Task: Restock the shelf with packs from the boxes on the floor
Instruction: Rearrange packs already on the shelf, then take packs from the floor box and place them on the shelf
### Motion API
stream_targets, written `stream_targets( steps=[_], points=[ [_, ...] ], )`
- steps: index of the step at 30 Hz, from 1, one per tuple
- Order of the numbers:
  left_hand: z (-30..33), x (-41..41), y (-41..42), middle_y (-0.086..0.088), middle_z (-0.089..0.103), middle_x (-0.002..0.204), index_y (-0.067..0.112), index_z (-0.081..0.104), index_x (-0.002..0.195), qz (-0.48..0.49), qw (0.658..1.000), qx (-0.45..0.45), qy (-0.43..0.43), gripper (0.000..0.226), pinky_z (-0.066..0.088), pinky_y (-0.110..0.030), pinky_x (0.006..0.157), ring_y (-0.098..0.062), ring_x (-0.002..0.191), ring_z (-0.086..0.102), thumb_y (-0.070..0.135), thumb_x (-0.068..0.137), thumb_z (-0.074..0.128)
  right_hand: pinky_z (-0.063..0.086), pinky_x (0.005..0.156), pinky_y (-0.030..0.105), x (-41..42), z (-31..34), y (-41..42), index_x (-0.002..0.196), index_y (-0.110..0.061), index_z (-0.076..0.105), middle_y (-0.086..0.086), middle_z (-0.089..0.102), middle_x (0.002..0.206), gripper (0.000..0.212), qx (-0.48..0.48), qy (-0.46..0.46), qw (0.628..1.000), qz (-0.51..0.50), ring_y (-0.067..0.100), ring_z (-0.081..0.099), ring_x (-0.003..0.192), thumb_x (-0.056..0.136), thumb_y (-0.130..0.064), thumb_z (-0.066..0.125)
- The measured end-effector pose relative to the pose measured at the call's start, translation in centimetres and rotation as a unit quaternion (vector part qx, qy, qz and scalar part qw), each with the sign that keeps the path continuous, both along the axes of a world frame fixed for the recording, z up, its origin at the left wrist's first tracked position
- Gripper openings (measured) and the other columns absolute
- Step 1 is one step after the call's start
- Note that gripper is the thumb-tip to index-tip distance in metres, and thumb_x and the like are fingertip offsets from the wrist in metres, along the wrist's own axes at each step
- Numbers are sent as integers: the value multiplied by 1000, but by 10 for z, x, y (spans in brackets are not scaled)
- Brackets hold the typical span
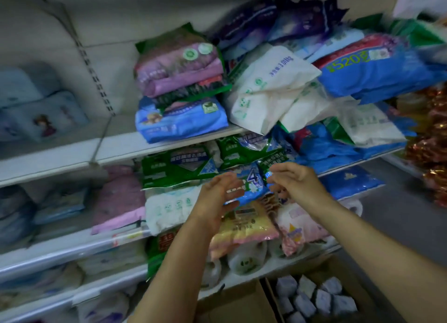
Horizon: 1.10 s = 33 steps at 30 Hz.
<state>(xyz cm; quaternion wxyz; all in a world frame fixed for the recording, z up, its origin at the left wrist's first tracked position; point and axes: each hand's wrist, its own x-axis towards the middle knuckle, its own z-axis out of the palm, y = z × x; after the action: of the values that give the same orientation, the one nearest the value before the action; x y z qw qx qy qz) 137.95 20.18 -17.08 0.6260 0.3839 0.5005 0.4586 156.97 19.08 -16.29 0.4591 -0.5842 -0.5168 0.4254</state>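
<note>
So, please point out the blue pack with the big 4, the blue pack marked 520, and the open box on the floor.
blue pack with the 4 (252,178), head view, on the printed 4.
blue pack marked 520 (362,68), head view, on its blue front face.
open box (271,296), head view, on its cardboard wall.

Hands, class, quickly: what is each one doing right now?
Left hand: holds the blue pack by its left end.
Right hand: holds the same pack's right end.
</note>
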Motion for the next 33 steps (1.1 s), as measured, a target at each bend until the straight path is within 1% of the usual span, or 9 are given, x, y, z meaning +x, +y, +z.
stream_targets(
  steps=[4, 7, 9, 11, 14, 18, 23, 27, 33],
  points=[
    [25, -72, -27, -6, 73, 109, 17, 63, 108, 38, 999, 29, -5, 15, 51, -42, 96, -23, 100, 70, 26, 96, 60, 56, 66, 27, -64, 25, -9, 108, -17, 65, 3, 72, 94, 16, 30, 4, 998, 47, 18, 69, 79, 96, -11, 57],
    [41, -136, -52, -6, 72, 112, 16, 62, 114, 72, 996, 55, 17, 21, 53, -40, 93, -23, 100, 70, 27, 97, 58, 54, 65, 28, -121, 38, -17, 108, -16, 65, 5, 72, 94, 16, 38, 15, 996, 81, 19, 68, 78, 96, -9, 56],
    [49, -182, -71, -5, 72, 112, 15, 63, 117, 96, 992, 75, 30, 25, 55, -37, 87, -22, 100, 70, 29, 97, 58, 53, 65, 32, -165, 43, -26, 107, -14, 65, 7, 72, 91, 16, 46, 27, 992, 111, 21, 68, 76, 96, -8, 56],
    [57, -223, -89, -4, 74, 106, 15, 65, 112, 119, 988, 85, 40, 20, 54, -33, 81, -21, 96, 70, 27, 98, 57, 53, 67, 35, -206, 46, -36, 104, -16, 65, 7, 73, 88, 16, 58, 24, 989, 134, 21, 69, 75, 96, -7, 55],
    [66, -283, -118, -4, 74, 103, 17, 64, 107, 157, 982, 94, 48, 15, 53, -34, 83, -21, 95, 70, 26, 99, 56, 52, 63, 31, -268, 52, -55, 101, -17, 66, 7, 73, 86, 16, 68, 27, 983, 171, 22, 69, 74, 96, -6, 55],
    [73, -343, -152, -4, 74, 99, 17, 64, 106, 198, 973, 106, 47, 13, 49, -32, 80, -18, 85, 70, 24, 98, 57, 48, 53, 23, -330, 56, -73, 97, -14, 66, 9, 71, 81, 19, 77, 46, 975, 204, 21, 64, 66, 94, 0, 55],
    [84, -409, -188, -3, 72, 96, 18, 63, 107, 244, 961, 115, 57, 11, 47, -30, 77, -17, 81, 68, 20, 98, 56, 50, 53, 22, -401, 59, -88, 102, -9, 67, 10, 72, 81, 17, 76, 47, 965, 248, 17, 65, 62, 93, 1, 56],
    [98, -453, -196, -4, 73, 99, 17, 64, 110, 275, 948, 127, 98, 15, 52, -31, 77, -19, 86, 68, 22, 97, 59, 52, 68, 36, -444, 71, -88, 101, -13, 67, 12, 73, 89, 16, 82, 31, 954, 287, 18, 67, 69, 93, -2, 58],
    [121, -499, -179, -3, 73, 104, 22, 63, 113, 301, 931, 150, 142, 20, 54, -29, 77, -19, 94, 69, 23, 93, 65, 53, 70, 29, -484, 92, -63, 104, -14, 66, 10, 71, 96, 16, 112, -3, 941, 319, 25, 69, 85, 91, -6, 63]
  ],
)
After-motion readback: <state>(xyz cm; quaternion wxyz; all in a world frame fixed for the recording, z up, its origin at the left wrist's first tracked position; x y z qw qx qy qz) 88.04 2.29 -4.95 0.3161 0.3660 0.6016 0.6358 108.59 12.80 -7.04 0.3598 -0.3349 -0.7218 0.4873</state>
